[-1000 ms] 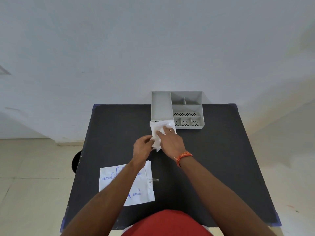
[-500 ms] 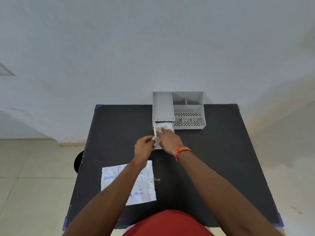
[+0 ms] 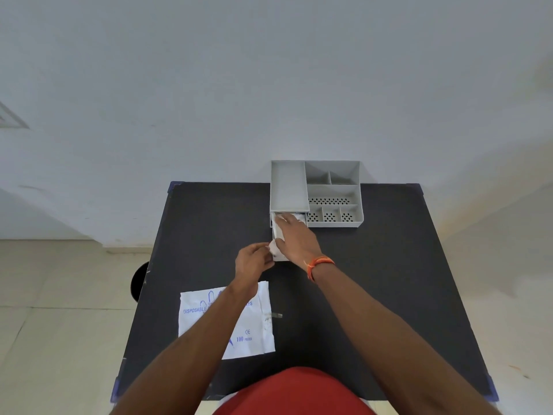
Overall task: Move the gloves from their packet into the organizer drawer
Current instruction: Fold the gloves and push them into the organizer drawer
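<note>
- We see the white gloves [image 3: 276, 232] lying in the open drawer [image 3: 280, 258], under our right hand, with one small end sticking out over the drawer's left wall.
- The drawer is pulled out from the bottom left of the gray organizer [image 3: 288, 187], toward us. Its long side runs from far to near, and the gloves lie along it the same way.
- Our right hand [image 3: 294, 238] lies flat on top of the gloves. Its fingers are spread and point to the far end of the drawer. It presses down and does not pinch anything that we can see.
- Our left hand [image 3: 254, 262] is just beside the drawer, on its left and near side. Its fingers are curled in by the loose end of the gloves. We cannot tell if they pinch that end or only touch it.
- So the gloves lie under our right hand and just to the right of our left hand. Our right hand is the nearer one, since it is right on them.
- We think the next job is to tuck that loose end in, to the right and down. Our left hand is best placed for that.
- We think the drawer can then slide away from us, into the organizer.
- The glove packet [image 3: 221, 324] lies flat on the black table [image 3: 389, 280], near us and to the left. Our left arm crosses over it, well apart from the drawer.
</note>
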